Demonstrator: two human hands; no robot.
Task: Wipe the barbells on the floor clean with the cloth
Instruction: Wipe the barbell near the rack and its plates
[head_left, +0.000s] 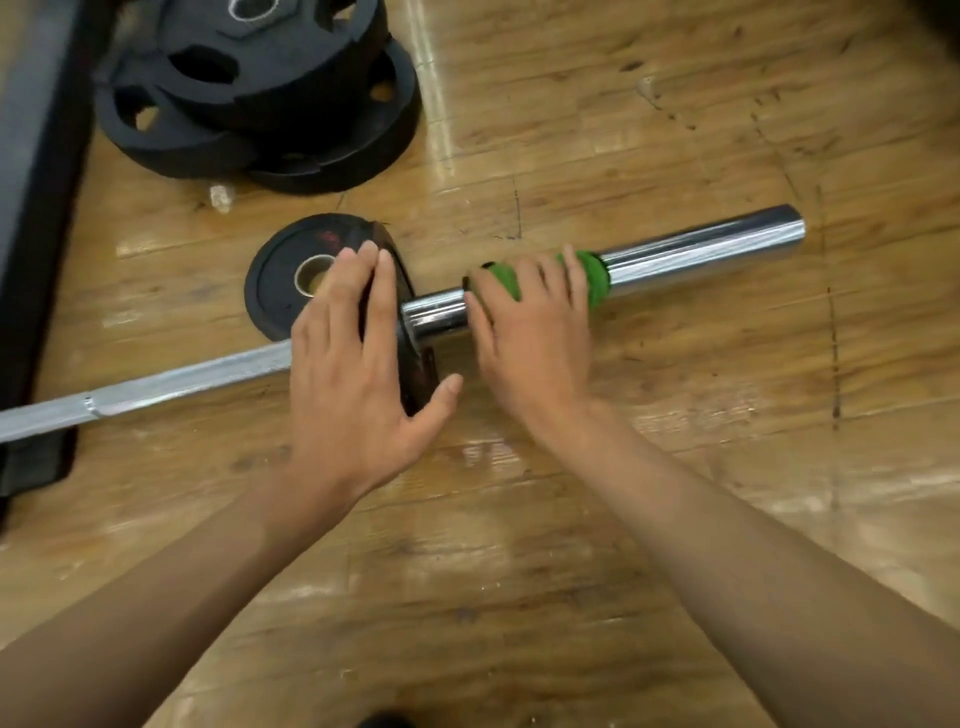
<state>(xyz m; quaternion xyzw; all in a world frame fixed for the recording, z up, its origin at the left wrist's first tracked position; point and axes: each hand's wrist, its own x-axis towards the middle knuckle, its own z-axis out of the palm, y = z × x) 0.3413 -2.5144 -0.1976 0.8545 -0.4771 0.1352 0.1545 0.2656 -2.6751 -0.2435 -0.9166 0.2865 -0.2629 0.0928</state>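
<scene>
On the pale wooden plank floor (675, 493), head view, a long chrome steel barbell (701, 249) lay running from lower left to upper right. One black round weight plate (422, 366) stood on edge on the bar, where the thin shaft met the thicker sleeve. My left hand (353, 374) rested on this plate's rim, four fingers straight and close together over its top, thumb spread wide on the sleeve side. My right hand (535, 338) gripped the sleeve just beside the plate, fingers curled over a bright green cloth (592, 275) wrapped round the metal; cloth edges showed past my fingertips. Bare shiny sleeve showed on either side of this hand. A smaller black plate (275, 291) with a metal-ringed hole lay flat behind the upright one; whether they touched I could not tell. Farther back sat a stack of large black rubber plates (260, 104), and a dark frame (36, 156) ran along the left edge.
</scene>
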